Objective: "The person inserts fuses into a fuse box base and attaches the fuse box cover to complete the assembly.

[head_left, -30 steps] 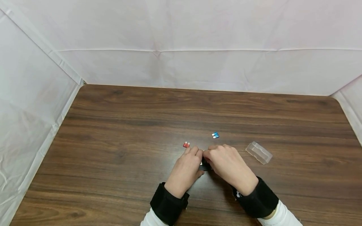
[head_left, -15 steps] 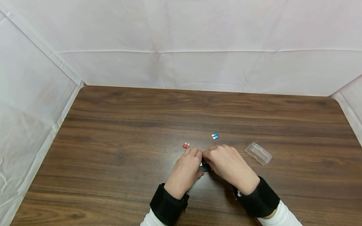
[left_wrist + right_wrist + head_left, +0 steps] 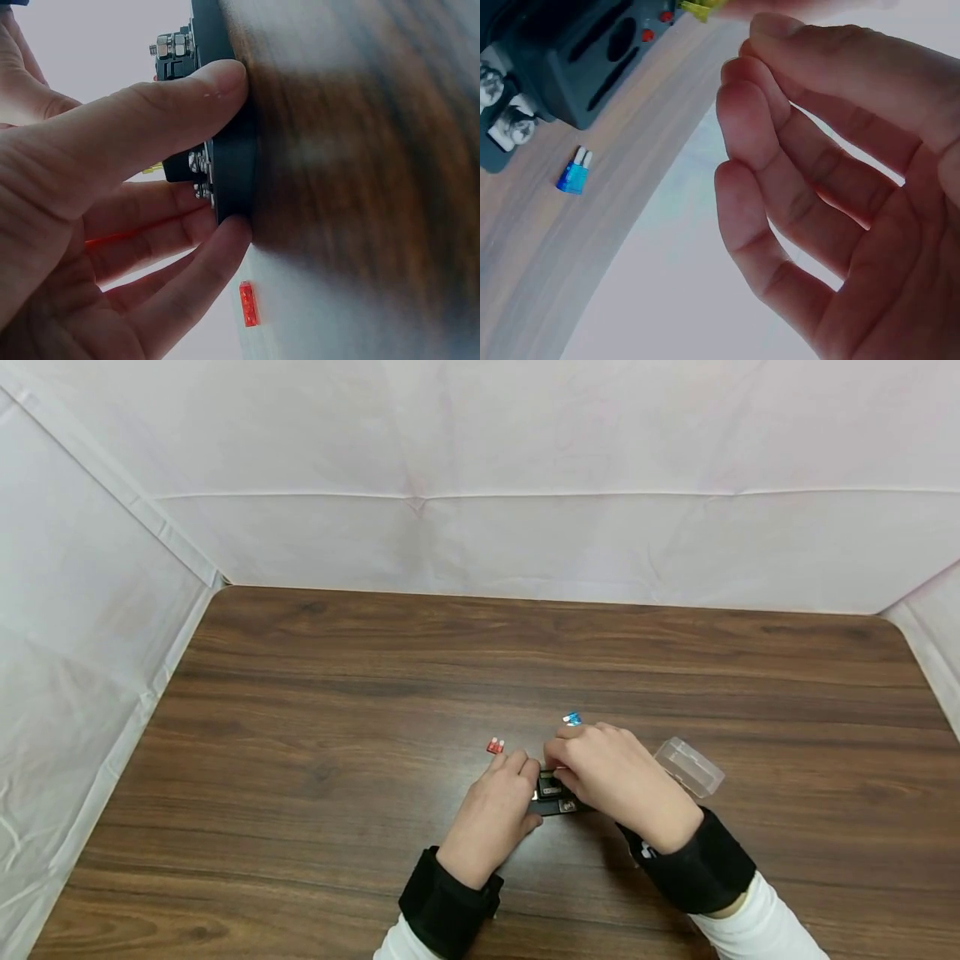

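Observation:
A black fuse block point(image 3: 567, 806) with metal screw terminals lies on the wooden table, partly covered by the hands. My left hand point(image 3: 491, 810) grips its left end, the thumb point(image 3: 217, 82) on one side of the base and the fingers on the other. A yellow piece point(image 3: 697, 7), like a blade fuse, shows at the block's top side. My right hand point(image 3: 607, 772) hovers over the block's right part with loosely curled fingers and nothing visible between them. Just beyond its knuckles lies a blue blade fuse point(image 3: 573, 717). A red blade fuse point(image 3: 495, 745) lies by my left fingertips.
A clear plastic cover point(image 3: 690, 767) lies on the table, right of my right hand. White cloth walls point(image 3: 480, 535) stand behind and at the sides of the wooden table point(image 3: 337, 677).
My right hand has shifted slightly away and to the right, uncovering more of the fuse block and overlapping the blue blade fuse's near edge. My left hand keeps its hold.

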`<state>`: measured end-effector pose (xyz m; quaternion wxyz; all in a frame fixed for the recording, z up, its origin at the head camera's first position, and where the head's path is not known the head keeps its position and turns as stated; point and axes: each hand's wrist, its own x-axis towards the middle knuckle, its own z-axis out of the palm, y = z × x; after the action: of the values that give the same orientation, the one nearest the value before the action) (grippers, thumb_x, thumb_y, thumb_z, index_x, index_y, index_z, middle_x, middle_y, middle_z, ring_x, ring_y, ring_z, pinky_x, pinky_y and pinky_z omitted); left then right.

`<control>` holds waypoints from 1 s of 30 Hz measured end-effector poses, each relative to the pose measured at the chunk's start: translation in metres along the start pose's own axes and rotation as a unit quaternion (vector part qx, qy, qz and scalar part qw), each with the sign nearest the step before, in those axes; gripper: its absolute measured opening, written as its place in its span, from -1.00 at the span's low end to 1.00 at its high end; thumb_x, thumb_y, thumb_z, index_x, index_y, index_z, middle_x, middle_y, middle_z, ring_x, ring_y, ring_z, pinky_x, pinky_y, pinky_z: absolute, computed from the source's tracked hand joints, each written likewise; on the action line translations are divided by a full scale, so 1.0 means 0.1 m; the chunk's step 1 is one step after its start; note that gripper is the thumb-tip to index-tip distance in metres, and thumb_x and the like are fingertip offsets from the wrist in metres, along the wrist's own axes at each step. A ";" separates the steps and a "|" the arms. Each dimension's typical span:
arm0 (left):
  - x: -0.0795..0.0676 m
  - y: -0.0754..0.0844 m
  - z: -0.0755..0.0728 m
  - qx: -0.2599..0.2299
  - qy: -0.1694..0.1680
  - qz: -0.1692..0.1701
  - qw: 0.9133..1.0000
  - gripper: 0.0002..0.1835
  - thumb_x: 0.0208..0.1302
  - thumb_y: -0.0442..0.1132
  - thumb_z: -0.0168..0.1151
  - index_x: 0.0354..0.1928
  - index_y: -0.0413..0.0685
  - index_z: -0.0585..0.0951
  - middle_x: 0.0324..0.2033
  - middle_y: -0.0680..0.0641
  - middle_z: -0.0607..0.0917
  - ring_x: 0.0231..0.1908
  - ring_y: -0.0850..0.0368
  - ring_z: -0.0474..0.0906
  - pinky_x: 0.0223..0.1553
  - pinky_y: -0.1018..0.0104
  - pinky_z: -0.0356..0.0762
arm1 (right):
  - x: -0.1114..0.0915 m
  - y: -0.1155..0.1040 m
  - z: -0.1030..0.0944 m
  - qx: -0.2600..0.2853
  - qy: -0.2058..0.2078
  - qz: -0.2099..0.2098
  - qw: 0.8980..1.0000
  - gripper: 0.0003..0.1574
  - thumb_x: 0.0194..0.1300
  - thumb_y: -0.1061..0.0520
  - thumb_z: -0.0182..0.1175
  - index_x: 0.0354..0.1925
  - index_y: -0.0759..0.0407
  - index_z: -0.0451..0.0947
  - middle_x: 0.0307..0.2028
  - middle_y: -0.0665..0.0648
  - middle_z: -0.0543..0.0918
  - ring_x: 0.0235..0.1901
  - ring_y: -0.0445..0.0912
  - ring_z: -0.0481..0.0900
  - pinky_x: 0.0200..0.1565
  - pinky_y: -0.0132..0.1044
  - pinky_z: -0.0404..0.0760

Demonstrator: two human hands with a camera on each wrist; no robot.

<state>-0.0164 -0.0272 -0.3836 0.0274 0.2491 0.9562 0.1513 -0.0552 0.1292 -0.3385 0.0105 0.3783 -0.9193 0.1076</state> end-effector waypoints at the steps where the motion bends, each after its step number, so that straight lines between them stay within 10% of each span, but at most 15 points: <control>1: 0.00 0.00 0.00 0.002 0.000 0.000 1.000 -0.55 -0.13 -0.13 0.46 -0.19 -0.14 0.53 -0.34 -0.01 0.51 -0.29 0.16 0.38 -0.25 0.45 0.51 | 0.01 0.01 0.00 0.000 -0.003 0.000 1.000 -0.84 -0.05 0.24 0.37 -0.55 0.08 0.53 -0.55 -0.01 0.51 -0.60 -0.15 0.43 -0.58 -0.29 0.47; 30: -0.01 0.00 0.02 -0.008 0.003 0.003 1.000 -0.38 -0.15 -0.16 0.48 0.01 -0.17 0.49 -0.04 -0.08 0.53 -0.04 0.07 0.43 -0.10 0.41 0.54 | 0.37 0.10 0.06 -0.023 -0.033 -0.075 0.996 -0.75 0.10 0.27 0.23 -0.61 0.04 0.43 -0.65 -0.05 0.41 -0.68 -0.18 0.29 -0.61 -0.32 0.36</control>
<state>-0.0158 -0.0271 -0.3851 0.0256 0.2516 0.9542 0.1599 -0.0878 0.1090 -0.3428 -0.0032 0.4492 -0.8904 0.0732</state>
